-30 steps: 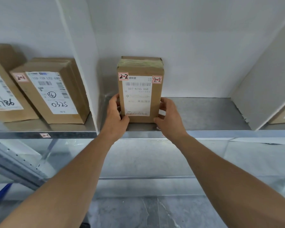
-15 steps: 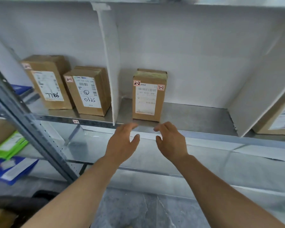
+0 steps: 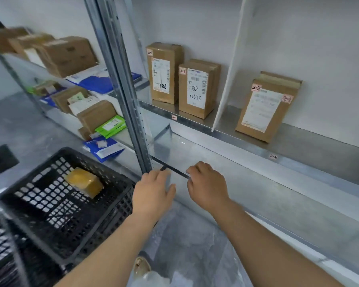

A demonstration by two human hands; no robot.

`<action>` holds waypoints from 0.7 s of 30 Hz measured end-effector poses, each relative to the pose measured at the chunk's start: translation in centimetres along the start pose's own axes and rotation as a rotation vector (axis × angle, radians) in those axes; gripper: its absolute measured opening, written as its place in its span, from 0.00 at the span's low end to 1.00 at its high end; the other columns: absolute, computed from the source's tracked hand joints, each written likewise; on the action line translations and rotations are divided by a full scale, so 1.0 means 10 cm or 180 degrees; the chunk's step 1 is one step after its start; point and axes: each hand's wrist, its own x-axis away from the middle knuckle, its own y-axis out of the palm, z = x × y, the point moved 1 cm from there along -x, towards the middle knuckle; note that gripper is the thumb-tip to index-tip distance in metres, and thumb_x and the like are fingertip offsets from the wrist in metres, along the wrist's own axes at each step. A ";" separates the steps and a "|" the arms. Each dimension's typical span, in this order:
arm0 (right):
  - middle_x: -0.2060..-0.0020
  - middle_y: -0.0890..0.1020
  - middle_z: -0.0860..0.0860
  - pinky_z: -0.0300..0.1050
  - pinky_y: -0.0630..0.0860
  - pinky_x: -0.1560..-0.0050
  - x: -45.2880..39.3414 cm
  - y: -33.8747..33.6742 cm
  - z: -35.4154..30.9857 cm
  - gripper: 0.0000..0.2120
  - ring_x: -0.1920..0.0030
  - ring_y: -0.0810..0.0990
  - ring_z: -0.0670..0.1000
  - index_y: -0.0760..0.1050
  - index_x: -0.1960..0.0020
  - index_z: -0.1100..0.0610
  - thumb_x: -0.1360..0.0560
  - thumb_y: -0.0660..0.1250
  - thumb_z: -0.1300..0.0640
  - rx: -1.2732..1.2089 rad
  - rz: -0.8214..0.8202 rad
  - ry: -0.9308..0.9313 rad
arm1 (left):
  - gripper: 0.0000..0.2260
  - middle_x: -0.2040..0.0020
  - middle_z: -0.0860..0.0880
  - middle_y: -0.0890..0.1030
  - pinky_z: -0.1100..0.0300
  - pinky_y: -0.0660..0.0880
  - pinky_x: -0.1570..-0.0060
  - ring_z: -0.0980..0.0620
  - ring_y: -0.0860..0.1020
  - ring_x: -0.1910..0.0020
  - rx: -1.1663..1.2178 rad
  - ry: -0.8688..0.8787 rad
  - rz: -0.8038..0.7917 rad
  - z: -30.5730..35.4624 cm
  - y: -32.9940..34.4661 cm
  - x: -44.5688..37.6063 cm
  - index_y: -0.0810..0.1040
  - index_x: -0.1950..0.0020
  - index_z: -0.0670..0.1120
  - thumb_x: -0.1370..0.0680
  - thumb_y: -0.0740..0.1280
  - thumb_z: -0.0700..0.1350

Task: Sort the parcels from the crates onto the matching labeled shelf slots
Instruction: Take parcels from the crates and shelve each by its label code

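A brown parcel tagged 2-2 (image 3: 265, 108) stands upright on the shelf, above the slot label 2-2 (image 3: 273, 156) on the steel shelf edge (image 3: 236, 139). Two brown parcels tagged 2-1, one marked 7786 (image 3: 163, 73) and one marked 0325 (image 3: 197, 90), stand left of the white divider (image 3: 226, 79). A black crate (image 3: 56, 201) at lower left holds a yellow taped parcel (image 3: 84, 182). My left hand (image 3: 153, 195) and my right hand (image 3: 207, 187) hover empty below the shelf, fingers relaxed.
A grey steel upright (image 3: 122, 83) stands between the two shelf units. The left unit holds several brown boxes (image 3: 66, 54), blue mailers (image 3: 95, 81) and a green mailer (image 3: 112, 126). A second black crate (image 3: 0, 255) sits at the bottom left corner. The floor is grey concrete.
Both hands let go of the 2-2 parcel and drew back and down from the shelf. My view swung left and down, bringing the crate and the left shelf unit into sight.
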 end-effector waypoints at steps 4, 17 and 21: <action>0.42 0.73 0.54 0.47 0.70 0.57 -0.22 0.20 -0.40 0.17 0.41 0.73 0.56 0.71 0.36 0.57 0.24 0.62 0.56 0.0043 -0.0260 -0.0298 | 0.22 0.36 0.45 0.76 0.49 0.72 0.44 0.42 0.73 0.38 0.0162 -0.0663 0.0126 -0.38 -0.07 0.14 0.72 0.32 0.45 0.24 0.66 0.53; 0.30 0.64 0.53 0.50 0.71 0.41 -1.34 1.03 -2.13 0.25 0.31 0.65 0.55 0.59 0.26 0.52 0.21 0.57 0.47 0.0037 -0.0898 -0.1252 | 0.31 0.23 0.47 0.58 0.54 0.61 0.29 0.48 0.58 0.25 0.0206 -0.2069 0.0135 -2.32 -0.30 0.36 0.51 0.22 0.50 0.21 0.56 0.60; 0.29 0.64 0.53 0.50 0.71 0.40 -1.76 1.26 -2.62 0.24 0.31 0.64 0.55 0.59 0.26 0.52 0.20 0.56 0.48 0.0112 -0.1034 -0.1383 | 0.30 0.25 0.50 0.62 0.53 0.67 0.34 0.49 0.63 0.28 0.0263 -0.2358 0.0018 -2.96 -0.38 0.31 0.51 0.22 0.51 0.20 0.55 0.60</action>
